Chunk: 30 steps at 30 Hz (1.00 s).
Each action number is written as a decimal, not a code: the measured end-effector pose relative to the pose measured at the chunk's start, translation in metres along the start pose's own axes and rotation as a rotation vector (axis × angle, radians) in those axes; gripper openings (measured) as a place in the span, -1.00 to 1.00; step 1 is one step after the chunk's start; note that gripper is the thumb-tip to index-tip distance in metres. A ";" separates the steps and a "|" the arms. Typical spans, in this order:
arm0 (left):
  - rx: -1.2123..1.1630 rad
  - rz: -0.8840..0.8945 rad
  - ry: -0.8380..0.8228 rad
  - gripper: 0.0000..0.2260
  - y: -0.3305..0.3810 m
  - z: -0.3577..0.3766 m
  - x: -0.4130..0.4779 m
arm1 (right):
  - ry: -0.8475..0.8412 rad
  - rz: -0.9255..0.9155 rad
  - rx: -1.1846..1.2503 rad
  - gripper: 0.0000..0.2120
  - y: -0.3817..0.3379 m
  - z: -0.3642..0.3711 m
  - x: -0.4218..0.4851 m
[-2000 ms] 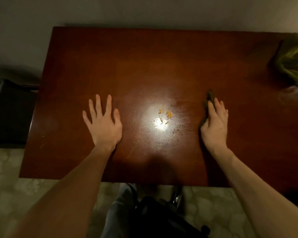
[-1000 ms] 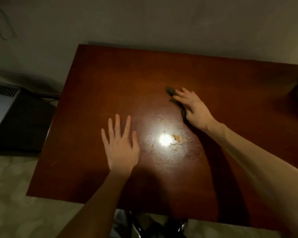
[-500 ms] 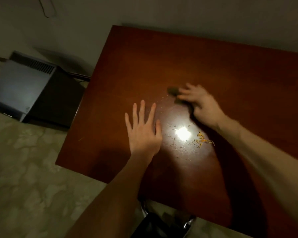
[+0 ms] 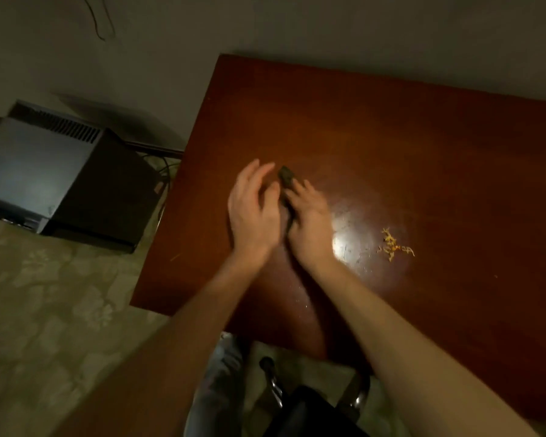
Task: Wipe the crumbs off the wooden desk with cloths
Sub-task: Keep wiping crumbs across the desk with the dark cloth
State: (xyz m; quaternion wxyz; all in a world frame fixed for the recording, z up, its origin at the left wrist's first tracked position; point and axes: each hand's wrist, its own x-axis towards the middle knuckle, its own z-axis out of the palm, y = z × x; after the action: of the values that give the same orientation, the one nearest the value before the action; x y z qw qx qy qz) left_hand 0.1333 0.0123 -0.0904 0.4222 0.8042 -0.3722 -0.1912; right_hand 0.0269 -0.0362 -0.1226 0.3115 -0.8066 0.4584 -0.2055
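Dark cloth (image 4: pixel 286 176) points lengthwise toward the wall (image 4: pixel 328 26) beneath flat right hand (image 4: pixel 309 222) fingers; left hand (image 4: pixel 252 212) fingers straight, empty.

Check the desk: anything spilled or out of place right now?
Yes. Orange crumbs lie scattered on the wooden desk, to the right of the right hand and apart from the dark cloth it presses. A stray fleck sits near the desk's left edge.
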 end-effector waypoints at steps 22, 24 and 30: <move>0.807 -0.048 -0.502 -0.43 -0.015 -0.016 0.025 | -0.012 0.097 -0.189 -0.48 -0.058 0.048 -0.098; 0.829 -0.048 -0.515 -0.43 -0.015 -0.019 0.027 | -0.168 -0.104 -0.148 -0.62 -0.084 0.079 -0.111; 0.884 0.014 -0.519 -0.45 -0.018 -0.024 0.031 | -0.217 -0.221 -0.291 -0.27 -0.020 0.011 -0.124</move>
State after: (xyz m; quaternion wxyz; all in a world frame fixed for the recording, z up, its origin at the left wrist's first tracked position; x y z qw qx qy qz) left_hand 0.1763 0.0080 -0.0911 -0.0630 0.8295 -0.5152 -0.2062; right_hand -0.0156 0.0822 -0.1225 0.2149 -0.9059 0.3556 -0.0821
